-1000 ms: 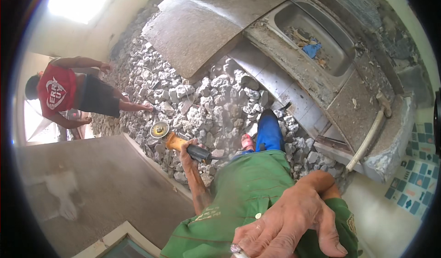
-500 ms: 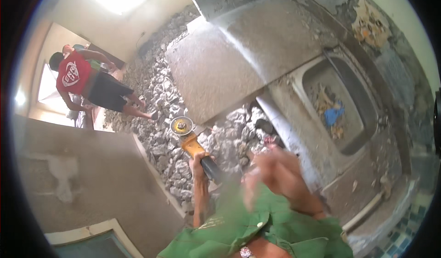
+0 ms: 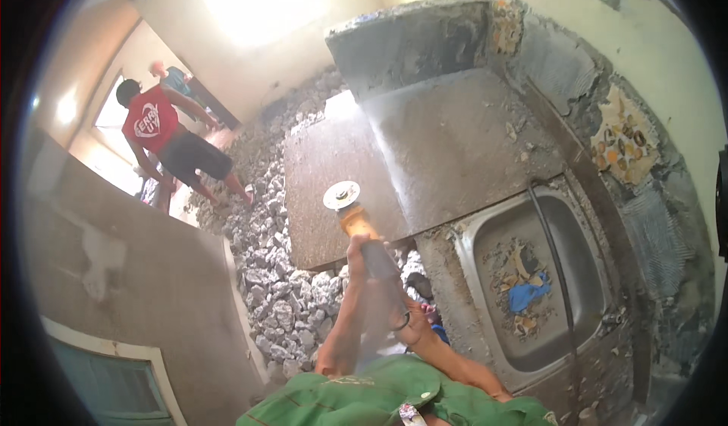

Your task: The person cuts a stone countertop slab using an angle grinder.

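Out in front of me is an angle grinder [image 3: 355, 220] with a yellow head, a dark body and a round pale disc [image 3: 341, 195]. Its disc end points away from me, over the brown slab [image 3: 334, 153]. My left hand [image 3: 359, 253] is wrapped round the grinder just behind the yellow head. Further back, my right hand [image 3: 393, 280] is closed about the dark rear of the tool; its fingers are partly hidden and blurred. Whether the disc touches the slab or hangs above it, I cannot tell.
Broken rubble [image 3: 292, 312] covers the floor beside the slab. At right a metal sink [image 3: 474, 274] holds debris and a blue scrap, with a dark cable [image 3: 552, 252] across it. A person in a red shirt [image 3: 152, 119] stands by the doorway; another person [image 3: 176, 81] is beyond.
The grinder has moved right and farther out, from above the rubble to over the slab. My right hand, which was apart from it, has come onto its rear. The view has shifted.
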A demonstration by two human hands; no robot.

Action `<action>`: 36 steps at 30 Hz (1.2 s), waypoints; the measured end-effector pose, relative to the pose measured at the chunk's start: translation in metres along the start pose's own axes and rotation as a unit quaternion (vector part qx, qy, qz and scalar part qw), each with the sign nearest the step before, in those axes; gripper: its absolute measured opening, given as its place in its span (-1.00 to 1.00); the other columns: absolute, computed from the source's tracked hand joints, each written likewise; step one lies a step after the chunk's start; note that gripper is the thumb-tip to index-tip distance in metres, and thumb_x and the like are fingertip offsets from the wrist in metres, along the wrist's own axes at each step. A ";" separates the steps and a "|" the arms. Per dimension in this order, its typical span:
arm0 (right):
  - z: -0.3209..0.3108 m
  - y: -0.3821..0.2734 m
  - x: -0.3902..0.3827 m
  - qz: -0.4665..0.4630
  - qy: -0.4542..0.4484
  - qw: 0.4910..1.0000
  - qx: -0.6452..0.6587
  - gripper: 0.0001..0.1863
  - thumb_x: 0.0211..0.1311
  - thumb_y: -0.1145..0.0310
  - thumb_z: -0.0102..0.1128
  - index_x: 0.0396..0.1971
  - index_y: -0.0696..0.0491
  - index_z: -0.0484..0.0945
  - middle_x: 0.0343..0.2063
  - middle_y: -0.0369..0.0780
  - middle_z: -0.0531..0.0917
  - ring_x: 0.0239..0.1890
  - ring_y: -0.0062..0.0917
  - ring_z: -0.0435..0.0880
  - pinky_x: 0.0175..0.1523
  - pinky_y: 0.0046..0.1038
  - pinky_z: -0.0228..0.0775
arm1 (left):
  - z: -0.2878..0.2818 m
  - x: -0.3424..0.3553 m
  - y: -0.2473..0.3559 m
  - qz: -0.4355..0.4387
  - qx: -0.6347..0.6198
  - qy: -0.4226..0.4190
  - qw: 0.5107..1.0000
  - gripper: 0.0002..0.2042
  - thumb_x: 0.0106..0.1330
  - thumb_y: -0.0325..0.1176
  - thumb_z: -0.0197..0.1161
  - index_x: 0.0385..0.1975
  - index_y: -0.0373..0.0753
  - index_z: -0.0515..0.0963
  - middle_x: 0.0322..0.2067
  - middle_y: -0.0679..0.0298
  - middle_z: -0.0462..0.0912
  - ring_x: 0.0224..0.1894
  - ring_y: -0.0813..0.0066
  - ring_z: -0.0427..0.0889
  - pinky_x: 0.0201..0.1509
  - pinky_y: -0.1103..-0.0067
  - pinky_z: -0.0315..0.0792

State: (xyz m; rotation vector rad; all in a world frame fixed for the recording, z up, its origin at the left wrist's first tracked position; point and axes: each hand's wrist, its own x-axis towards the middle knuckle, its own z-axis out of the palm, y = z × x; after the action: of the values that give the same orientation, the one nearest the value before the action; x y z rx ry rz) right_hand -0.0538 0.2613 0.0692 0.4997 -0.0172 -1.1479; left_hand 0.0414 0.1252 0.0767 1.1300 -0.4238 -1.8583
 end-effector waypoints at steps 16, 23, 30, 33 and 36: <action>-0.024 -0.062 0.078 -0.025 0.032 0.594 -0.803 -0.04 -0.04 0.36 0.22 0.35 0.18 -0.11 0.08 0.00 0.41 0.04 -0.36 0.51 0.09 -0.44 0.40 | -0.051 0.057 -0.014 0.164 0.270 0.080 0.945 -0.56 0.12 -0.24 0.18 -0.10 -0.43 0.34 -0.40 0.21 0.51 -0.44 0.42 0.54 -0.39 0.53 0.45; 0.020 -0.095 0.232 -0.204 0.031 0.528 -0.824 0.18 -0.22 0.38 0.37 0.38 0.04 -0.27 0.10 0.03 0.38 0.08 -0.22 0.47 0.11 -0.32 0.36 | -0.029 0.194 0.064 0.245 0.450 0.106 0.852 -0.61 0.14 -0.24 0.10 -0.12 -0.40 0.36 -0.38 0.22 0.50 -0.42 0.54 0.50 -0.38 0.56 0.44; 0.041 -0.165 0.361 -0.255 0.004 0.578 -0.775 0.20 -0.27 0.40 0.37 0.38 -0.08 -0.28 0.05 0.09 0.43 0.09 -0.02 0.47 0.17 -0.22 0.37 | 0.005 0.326 0.109 0.307 0.442 0.055 0.841 -0.62 0.13 -0.21 0.18 -0.16 -0.37 0.42 -0.45 0.28 0.54 -0.48 0.57 0.51 -0.43 0.59 0.41; 0.047 -0.191 0.395 -0.258 0.016 0.565 -0.783 0.21 -0.29 0.43 0.37 0.38 -0.06 -0.26 0.06 0.10 0.42 0.10 -0.01 0.45 0.18 -0.22 0.35 | 0.016 0.368 0.120 0.297 0.437 0.063 0.847 -0.62 0.12 -0.21 0.19 -0.15 -0.36 0.46 -0.45 0.26 0.56 -0.46 0.58 0.52 -0.40 0.59 0.41; 0.057 -0.209 0.418 -0.296 -0.003 0.548 -0.783 0.13 -0.26 0.41 0.36 0.37 0.01 -0.15 0.03 0.08 0.46 0.10 -0.08 0.47 0.16 -0.27 0.34 | 0.023 0.400 0.135 0.330 0.478 0.100 0.808 -0.65 0.12 -0.23 0.22 -0.25 -0.42 0.51 -0.46 0.16 0.61 -0.46 0.49 0.57 -0.35 0.53 0.44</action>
State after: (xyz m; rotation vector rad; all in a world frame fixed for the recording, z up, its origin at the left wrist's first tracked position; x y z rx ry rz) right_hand -0.0732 -0.1913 -0.0603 -1.2403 1.1837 -1.3268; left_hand 0.0180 -0.2819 -0.0340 1.5145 -1.5185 -0.8357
